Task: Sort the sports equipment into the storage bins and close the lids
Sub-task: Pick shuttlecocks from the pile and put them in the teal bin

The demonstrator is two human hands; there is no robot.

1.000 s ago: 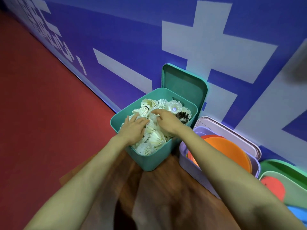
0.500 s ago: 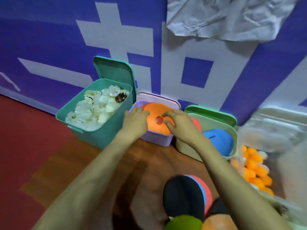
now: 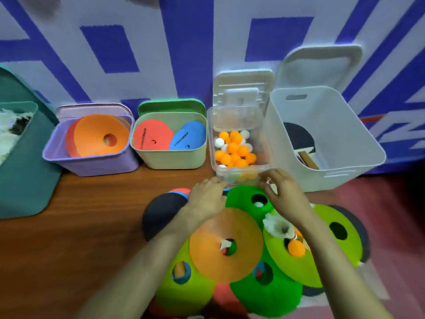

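The left hand (image 3: 207, 199) and right hand (image 3: 285, 196) curl against the clear plastic tub (image 3: 241, 168); grip unclear. Smooth round balls (image 3: 234, 148) lie inside.

Blue wall (image 3: 184, 42) with pale grey blocks. Left to right: teal bin (image 3: 23, 176); lilac bin (image 3: 92, 163) with orange disc (image 3: 96, 134); pale green bin (image 3: 172, 161) with red disc (image 3: 149, 134) and blue disc (image 3: 188, 137); clear box (image 3: 212, 139) of orange and white balls (image 3: 234, 150); white bin (image 3: 310, 139). Brown wood-grain bench (image 3: 92, 215). Lower centre: green cones (image 3: 266, 293), orange cone (image 3: 218, 256).
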